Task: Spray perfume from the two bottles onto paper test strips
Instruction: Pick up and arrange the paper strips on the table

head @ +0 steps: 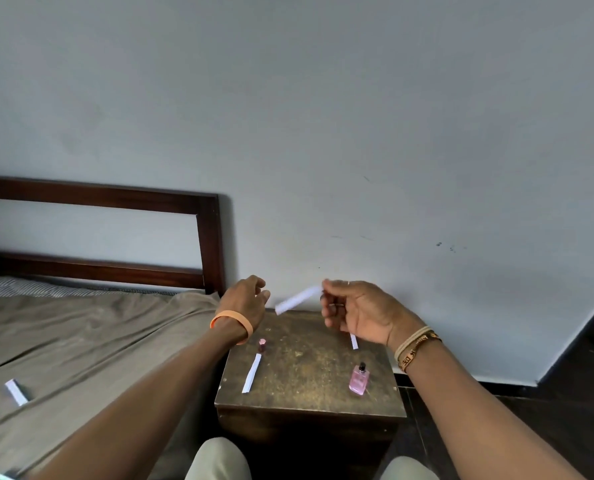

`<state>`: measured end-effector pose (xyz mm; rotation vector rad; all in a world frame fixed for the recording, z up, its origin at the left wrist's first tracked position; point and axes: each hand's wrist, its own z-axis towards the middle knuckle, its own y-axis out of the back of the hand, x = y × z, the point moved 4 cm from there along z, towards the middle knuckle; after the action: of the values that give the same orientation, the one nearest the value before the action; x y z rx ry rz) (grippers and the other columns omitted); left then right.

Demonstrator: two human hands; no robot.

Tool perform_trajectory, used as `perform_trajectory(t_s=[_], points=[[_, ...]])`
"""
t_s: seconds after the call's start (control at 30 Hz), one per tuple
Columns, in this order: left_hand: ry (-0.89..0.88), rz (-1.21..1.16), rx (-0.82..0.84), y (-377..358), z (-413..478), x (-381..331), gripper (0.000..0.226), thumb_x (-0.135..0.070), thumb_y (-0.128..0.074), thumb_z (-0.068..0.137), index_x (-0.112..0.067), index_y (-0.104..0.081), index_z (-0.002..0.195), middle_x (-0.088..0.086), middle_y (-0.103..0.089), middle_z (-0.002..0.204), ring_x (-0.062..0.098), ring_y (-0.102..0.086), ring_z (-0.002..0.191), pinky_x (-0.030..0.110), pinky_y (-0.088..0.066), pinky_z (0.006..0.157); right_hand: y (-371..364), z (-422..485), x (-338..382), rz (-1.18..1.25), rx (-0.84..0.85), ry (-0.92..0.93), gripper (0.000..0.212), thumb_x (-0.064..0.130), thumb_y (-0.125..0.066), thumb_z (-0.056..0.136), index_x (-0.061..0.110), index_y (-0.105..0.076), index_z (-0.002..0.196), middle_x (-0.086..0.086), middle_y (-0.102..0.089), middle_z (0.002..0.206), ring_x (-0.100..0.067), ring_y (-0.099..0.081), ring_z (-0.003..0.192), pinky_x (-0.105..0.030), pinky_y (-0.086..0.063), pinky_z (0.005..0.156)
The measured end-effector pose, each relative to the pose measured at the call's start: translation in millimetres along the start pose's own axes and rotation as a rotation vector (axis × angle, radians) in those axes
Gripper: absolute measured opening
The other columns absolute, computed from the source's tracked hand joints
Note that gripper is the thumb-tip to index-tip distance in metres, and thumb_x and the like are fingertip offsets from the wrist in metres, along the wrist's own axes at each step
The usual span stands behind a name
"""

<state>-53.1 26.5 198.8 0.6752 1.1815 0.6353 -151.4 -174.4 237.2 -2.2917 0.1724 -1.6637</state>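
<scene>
Strips were spread across the scene, and the leftmost, the bed strip (pixel 16 392), lay on the bed (pixel 91 327) well apart from everything else, out at nine o'clock from the table (pixel 309 362). The left hand (pixel 245 299) hovered over the table's ten o'clock corner with its fingers loosely curled and, so far as the blur allowed, nothing in them. Just under its wrist, at about six o'clock, stood the small bottle (pixel 262 345), upright with a pink top. The flat strip (pixel 252 373) lay on the table with its upper end just beside that bottle and its long axis running toward seven o'clock. The held strip (pixel 297 300) was up in the air between the hands. It ran from the grip toward eight o'clock, and its free end came near the left fingertips without touching them. The right hand (pixel 354 313) pinched its other end between thumb and fingertips, the remaining fingers curled. The far strip (pixel 354 342) showed only partly below that palm. The pink bottle (pixel 359 379) stood upright with a dark top at six o'clock from the right hand, near the table's front edge. With the right hand occupied, the free left hand looked the likelier one to fetch a bottle, and the small bottle lay much nearer to it than the pink one.
</scene>
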Motion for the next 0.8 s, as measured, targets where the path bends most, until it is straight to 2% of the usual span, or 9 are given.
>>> perform_trajectory(t_s=[0.07, 0.17, 0.37, 0.4, 0.53, 0.67, 0.7, 0.73, 0.8], points=[[-0.004, -0.001, -0.022, 2, 2, -3, 0.029, -0.028, -0.055, 0.094, -0.014, -0.061, 0.118, 0.005, -0.067, 0.116, 0.024, -0.062, 0.105, 0.037, -0.050, 0.091, 6, 6, 1, -0.130, -0.111, -0.021, 0.012, 0.012, -0.063, 0.093, 0.008, -0.064, 0.082, -0.008, -0.060, 0.071, -0.017, -0.055, 0.058, -0.028, -0.049, 0.053], [-0.013, 0.012, -0.053, 6, 5, -8, 0.029, -0.029, -0.054, 0.095, -0.014, -0.060, 0.119, 0.006, -0.066, 0.116, 0.025, -0.061, 0.105, 0.038, -0.050, 0.091, 17, 10, -8, -0.934, -0.339, -0.078, 0.016, 0.017, -0.062, 0.094, 0.004, -0.066, 0.085, -0.007, -0.059, 0.071, -0.016, -0.050, 0.057, -0.029, -0.043, 0.056], [-0.039, 0.042, -0.094, 14, 10, -16, 0.029, -0.027, -0.052, 0.096, -0.013, -0.060, 0.120, 0.006, -0.066, 0.118, 0.025, -0.061, 0.107, 0.036, -0.048, 0.089, 4, 1, 10, 0.078, 0.002, -0.012, 0.014, 0.017, -0.063, 0.094, 0.010, -0.065, 0.082, -0.005, -0.061, 0.071, -0.016, -0.057, 0.061, -0.028, -0.052, 0.055], [-0.043, 0.040, -0.093, 14, 11, -18, 0.029, -0.027, -0.052, 0.096, -0.013, -0.060, 0.120, 0.006, -0.066, 0.118, 0.025, -0.061, 0.107, 0.036, -0.048, 0.090, 7, 4, 8, 0.007, -0.062, -0.043, 0.016, 0.015, -0.064, 0.094, 0.010, -0.065, 0.079, -0.005, -0.061, 0.069, -0.016, -0.057, 0.058, -0.027, -0.051, 0.053], [-0.044, 0.039, -0.084, 13, 10, -20, 0.029, -0.028, -0.053, 0.096, -0.013, -0.060, 0.120, 0.006, -0.066, 0.118, 0.025, -0.061, 0.106, 0.037, -0.050, 0.091, 18, 9, -4, -0.975, -0.354, -0.118, 0.019, 0.017, -0.063, 0.092, 0.007, -0.064, 0.076, -0.008, -0.059, 0.067, -0.019, -0.050, 0.055, -0.029, -0.043, 0.053], [-0.054, 0.059, -0.081, 12, 8, -20, 0.028, -0.028, -0.053, 0.095, -0.013, -0.060, 0.118, 0.006, -0.066, 0.117, 0.026, -0.061, 0.106, 0.037, -0.050, 0.089, 3, -2, 11, -0.100, 0.005, -0.039, 0.016, 0.016, -0.064, 0.094, 0.009, -0.066, 0.080, -0.006, -0.062, 0.071, -0.017, -0.056, 0.060, -0.027, -0.052, 0.055], [-0.056, 0.063, -0.078, 11, 7, -20, 0.028, -0.027, -0.053, 0.095, -0.013, -0.060, 0.118, 0.006, -0.066, 0.117, 0.025, -0.061, 0.105, 0.037, -0.050, 0.089, 4, 1, 14, -0.074, 0.009, -0.047, 0.015, 0.015, -0.065, 0.093, 0.009, -0.066, 0.080, -0.007, -0.061, 0.071, -0.018, -0.057, 0.060, -0.028, -0.052, 0.054], [-0.055, 0.066, -0.074, 11, 7, -20, 0.028, -0.027, -0.053, 0.096, -0.013, -0.060, 0.119, 0.006, -0.065, 0.117, 0.025, -0.061, 0.105, 0.037, -0.051, 0.089, 11, 4, 11, -0.231, -0.082, -0.089, 0.014, 0.014, -0.066, 0.092, 0.008, -0.066, 0.080, -0.007, -0.061, 0.069, -0.018, -0.056, 0.058, -0.027, -0.051, 0.054], [-0.048, 0.062, -0.066, 11, 7, -20, 0.028, -0.027, -0.053, 0.096, -0.013, -0.060, 0.119, 0.007, -0.065, 0.118, 0.025, -0.061, 0.106, 0.037, -0.051, 0.090, 23, 7, 0, -0.962, -0.280, -0.165, 0.014, 0.016, -0.064, 0.090, 0.008, -0.064, 0.078, -0.006, -0.060, 0.069, -0.019, -0.053, 0.057, -0.028, -0.046, 0.055]])
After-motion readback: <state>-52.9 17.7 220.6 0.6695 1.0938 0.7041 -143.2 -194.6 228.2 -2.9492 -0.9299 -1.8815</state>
